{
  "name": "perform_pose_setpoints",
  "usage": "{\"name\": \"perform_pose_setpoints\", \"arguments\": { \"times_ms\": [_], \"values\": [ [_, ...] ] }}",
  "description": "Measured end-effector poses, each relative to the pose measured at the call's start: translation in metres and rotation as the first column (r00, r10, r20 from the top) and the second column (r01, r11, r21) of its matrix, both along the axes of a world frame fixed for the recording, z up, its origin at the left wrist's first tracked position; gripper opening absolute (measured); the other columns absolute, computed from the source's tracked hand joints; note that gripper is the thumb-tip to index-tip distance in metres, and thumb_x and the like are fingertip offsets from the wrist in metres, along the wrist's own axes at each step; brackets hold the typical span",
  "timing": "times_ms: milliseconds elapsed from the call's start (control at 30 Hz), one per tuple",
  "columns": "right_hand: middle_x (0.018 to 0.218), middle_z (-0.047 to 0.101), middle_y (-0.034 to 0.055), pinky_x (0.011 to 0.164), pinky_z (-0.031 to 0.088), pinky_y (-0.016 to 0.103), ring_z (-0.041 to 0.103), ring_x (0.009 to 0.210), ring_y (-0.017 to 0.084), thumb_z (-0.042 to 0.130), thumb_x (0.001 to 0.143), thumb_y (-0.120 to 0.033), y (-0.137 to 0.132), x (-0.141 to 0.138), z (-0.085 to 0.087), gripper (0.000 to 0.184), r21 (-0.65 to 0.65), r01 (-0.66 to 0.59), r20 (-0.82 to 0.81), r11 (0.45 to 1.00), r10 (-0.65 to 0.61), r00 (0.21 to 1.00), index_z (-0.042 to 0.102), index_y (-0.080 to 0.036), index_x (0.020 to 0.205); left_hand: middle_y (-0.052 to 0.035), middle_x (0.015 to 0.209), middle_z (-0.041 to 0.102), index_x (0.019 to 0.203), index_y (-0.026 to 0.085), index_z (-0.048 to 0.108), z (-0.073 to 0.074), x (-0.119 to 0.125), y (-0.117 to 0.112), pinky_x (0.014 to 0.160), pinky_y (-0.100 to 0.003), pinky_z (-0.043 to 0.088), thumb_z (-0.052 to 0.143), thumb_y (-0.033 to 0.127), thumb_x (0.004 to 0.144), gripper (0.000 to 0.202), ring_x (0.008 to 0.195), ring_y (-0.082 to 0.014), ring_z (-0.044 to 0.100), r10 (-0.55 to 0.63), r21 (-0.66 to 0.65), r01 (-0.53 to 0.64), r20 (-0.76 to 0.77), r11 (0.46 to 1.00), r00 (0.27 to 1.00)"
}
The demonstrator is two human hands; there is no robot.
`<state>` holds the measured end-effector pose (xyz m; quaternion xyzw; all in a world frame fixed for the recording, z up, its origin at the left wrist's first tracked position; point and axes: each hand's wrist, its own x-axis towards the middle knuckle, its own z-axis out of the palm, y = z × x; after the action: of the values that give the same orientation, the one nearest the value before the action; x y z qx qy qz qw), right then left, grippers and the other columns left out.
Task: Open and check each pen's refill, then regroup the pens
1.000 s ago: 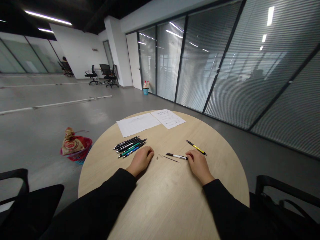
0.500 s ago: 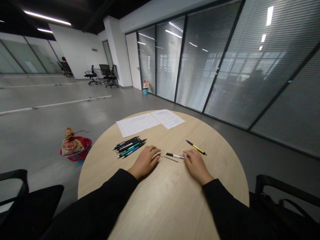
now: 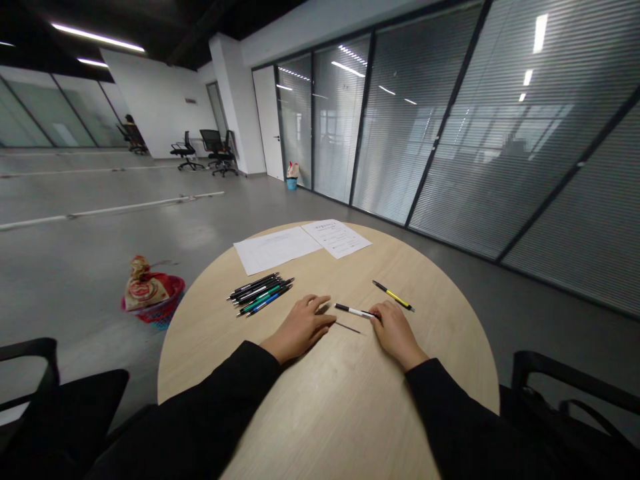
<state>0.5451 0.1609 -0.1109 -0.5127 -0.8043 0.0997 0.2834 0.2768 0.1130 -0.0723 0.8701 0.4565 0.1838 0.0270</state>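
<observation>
Black, green and blue pens (image 3: 263, 295) are lying in the same pile on the counter (image 3: 330, 413). Beside them, the left hand (image 3: 301, 327) is reaching farther right than before, now covering the left end of a thin dark rod (image 3: 349, 328). It is spreading palm-down, thumb and fingers apart; contact with the rod is hard to tell. Curled inward, the right hand (image 3: 397, 333) is holding the white pen (image 3: 356, 311) by its right end, near a yellow pen (image 3: 394, 296).
</observation>
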Motion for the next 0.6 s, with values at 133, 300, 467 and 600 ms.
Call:
{"name": "perform_pose_setpoints", "arguments": {
  "times_ms": [133, 300, 467, 600],
  "values": [
    [0.089, 0.062, 0.0079, 0.085, 0.043, 0.035, 0.056, 0.092, 0.024, 0.057, 0.085, -0.013, 0.002, 0.001, -0.004, 0.009, 0.001, 0.016, -0.009, 1.000, -0.016, 1.000, 0.064, -0.019, 0.086, -0.0093, 0.130, 0.059, 0.103, 0.028, 0.074, 0.001, 0.004, 0.000, 0.099, -0.045, 0.044, 0.053, 0.031, 0.096, 0.022, 0.119, -0.0282, 0.047, -0.052, 0.027, 0.051, 0.026, 0.998, 0.998],
    [0.088, 0.062, 0.0070, 0.083, 0.044, 0.035, 0.056, 0.089, 0.024, 0.056, 0.082, -0.012, 0.005, 0.002, -0.008, 0.008, 0.003, 0.025, -0.023, 1.000, -0.025, 0.999, 0.060, -0.019, 0.084, -0.0098, 0.114, 0.065, 0.086, 0.021, 0.071, 0.005, 0.009, -0.001, 0.093, -0.041, 0.046, 0.050, 0.026, 0.098, 0.025, 0.108, -0.0249, 0.052, -0.100, 0.033, 0.101, -0.017, 0.994, 0.995],
    [0.090, 0.063, 0.0065, 0.085, 0.044, 0.035, 0.056, 0.090, 0.023, 0.054, 0.082, -0.008, 0.003, 0.000, -0.006, 0.017, -0.005, -0.010, -0.027, 1.000, 0.010, 1.000, 0.062, -0.019, 0.091, -0.0107, 0.101, 0.064, 0.087, 0.018, 0.065, 0.003, 0.014, -0.003, 0.088, -0.039, 0.045, 0.043, 0.020, 0.100, 0.026, 0.098, -0.0235, 0.052, -0.122, 0.095, 0.129, -0.075, 0.987, 0.990],
    [0.090, 0.064, 0.0079, 0.087, 0.044, 0.035, 0.057, 0.093, 0.024, 0.052, 0.085, -0.009, 0.002, 0.000, -0.005, 0.017, 0.001, -0.024, -0.019, 1.000, 0.024, 1.000, 0.064, -0.020, 0.088, -0.0112, 0.101, 0.062, 0.091, 0.018, 0.063, 0.000, 0.012, -0.004, 0.087, -0.039, 0.044, 0.040, 0.017, 0.100, 0.024, 0.097, -0.0236, 0.052, -0.099, 0.095, 0.104, -0.061, 0.990, 0.993]
  ]
}}
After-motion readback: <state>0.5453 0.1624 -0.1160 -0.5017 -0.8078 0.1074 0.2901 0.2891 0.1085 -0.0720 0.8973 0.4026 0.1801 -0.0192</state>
